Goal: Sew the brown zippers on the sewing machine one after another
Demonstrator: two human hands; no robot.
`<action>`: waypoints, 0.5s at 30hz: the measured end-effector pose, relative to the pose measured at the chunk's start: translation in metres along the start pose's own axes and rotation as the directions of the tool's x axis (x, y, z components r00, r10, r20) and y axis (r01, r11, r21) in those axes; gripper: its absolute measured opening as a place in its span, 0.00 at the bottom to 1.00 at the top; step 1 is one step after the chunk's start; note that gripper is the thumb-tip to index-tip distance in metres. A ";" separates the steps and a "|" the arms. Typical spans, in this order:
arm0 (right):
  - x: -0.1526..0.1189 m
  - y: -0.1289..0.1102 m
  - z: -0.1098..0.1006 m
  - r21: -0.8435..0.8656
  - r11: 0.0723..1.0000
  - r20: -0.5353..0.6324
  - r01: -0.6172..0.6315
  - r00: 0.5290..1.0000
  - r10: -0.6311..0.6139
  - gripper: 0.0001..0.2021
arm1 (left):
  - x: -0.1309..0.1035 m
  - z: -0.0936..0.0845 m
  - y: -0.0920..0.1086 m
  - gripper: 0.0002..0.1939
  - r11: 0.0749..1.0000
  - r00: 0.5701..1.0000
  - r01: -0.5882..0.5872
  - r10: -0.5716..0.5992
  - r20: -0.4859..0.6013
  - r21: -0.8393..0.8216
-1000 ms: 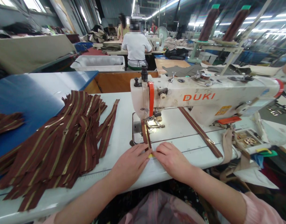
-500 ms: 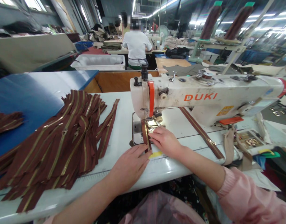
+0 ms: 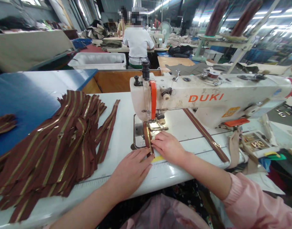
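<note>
A brown zipper (image 3: 148,135) with gold teeth lies lengthwise under the needle area of a white sewing machine (image 3: 176,95), its near end toward me. My left hand (image 3: 131,168) grips that near end, fingers close together over the tape. Just right of it, my right hand (image 3: 168,146) presses bunched fingertips on the zipper's right edge, below the metal guide (image 3: 157,126). Its thumb is largely hidden. Left of the machine spreads a big pile of brown zippers (image 3: 60,143), with another folded zipper (image 3: 109,130) beside it.
One more zipper (image 3: 205,136) runs out under the machine arm to the right. Beyond it sits a tray of metal parts (image 3: 254,143). Thread cones (image 3: 216,19) stand behind. A person in a white shirt (image 3: 138,43) sits ahead, near a white bin (image 3: 98,60).
The view has shifted slightly, so the machine and pile appear a little further left and higher. Both hands stay on the zipper in nearly the same positions.
</note>
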State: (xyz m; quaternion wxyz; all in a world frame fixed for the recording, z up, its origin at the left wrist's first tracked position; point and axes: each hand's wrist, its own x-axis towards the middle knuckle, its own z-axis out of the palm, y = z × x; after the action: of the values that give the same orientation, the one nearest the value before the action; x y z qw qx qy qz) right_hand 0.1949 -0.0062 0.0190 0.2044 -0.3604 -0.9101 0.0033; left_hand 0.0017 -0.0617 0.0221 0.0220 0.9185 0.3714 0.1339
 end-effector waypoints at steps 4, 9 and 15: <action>-0.001 -0.001 -0.001 0.036 0.999 0.006 -0.018 1.000 0.018 0.06 | -0.001 0.001 0.000 0.16 1.000 1.000 0.006 -0.006 -0.015 0.001; -0.001 -0.001 0.001 0.038 0.999 0.001 -0.021 1.000 0.021 0.06 | 0.000 -0.002 0.000 0.15 1.000 1.000 -0.004 0.004 -0.011 0.005; 0.000 -0.001 0.002 0.011 1.000 -0.001 -0.016 1.000 0.016 0.05 | 0.002 -0.002 -0.001 0.15 1.000 1.000 -0.010 0.010 -0.003 0.024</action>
State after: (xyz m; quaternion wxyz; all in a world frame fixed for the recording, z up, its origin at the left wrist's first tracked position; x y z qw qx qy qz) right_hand 0.1937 -0.0063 0.0176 0.2065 -0.3665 -0.9071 0.0097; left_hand 0.0021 -0.0593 0.0245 0.0098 0.9204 0.3682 0.1309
